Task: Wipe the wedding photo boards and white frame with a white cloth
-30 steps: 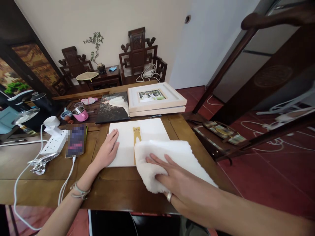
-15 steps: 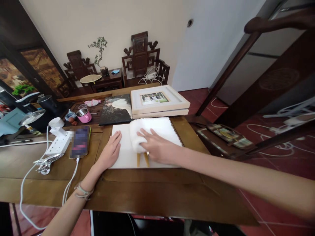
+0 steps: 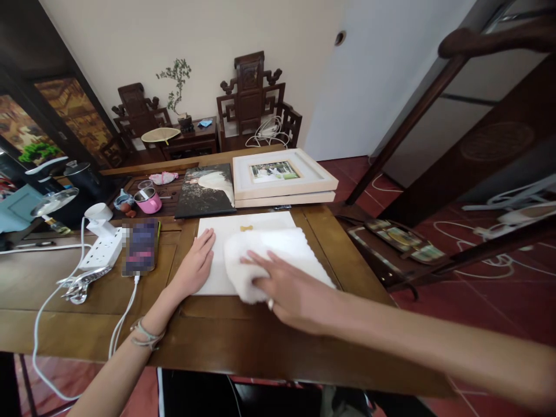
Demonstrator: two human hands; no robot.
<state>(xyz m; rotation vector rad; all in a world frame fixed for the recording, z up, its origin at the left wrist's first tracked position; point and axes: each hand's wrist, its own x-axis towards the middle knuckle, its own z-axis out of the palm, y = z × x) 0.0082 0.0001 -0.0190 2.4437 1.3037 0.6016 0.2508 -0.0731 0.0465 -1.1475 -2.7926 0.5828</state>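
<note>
A white board with a small yellow shape showing near its upper part lies on the brown wooden table. My left hand rests flat on the board's left edge, holding nothing. Over the board's right and middle part is a fluffy white cloth. My right hand, with a ring on one finger, presses on the bunched cloth and grips it at the board's near edge. The cloth hides much of the board.
Behind the board are stacked pale wooden frames and a dark picture panel. A pink mug, a phone with a cable, and a white power strip stand to the left.
My right hand has moved toward me with the cloth, which now reaches the board's near edge. The small yellow shape at the board's upper part has come into view. My left hand has stayed put.
</note>
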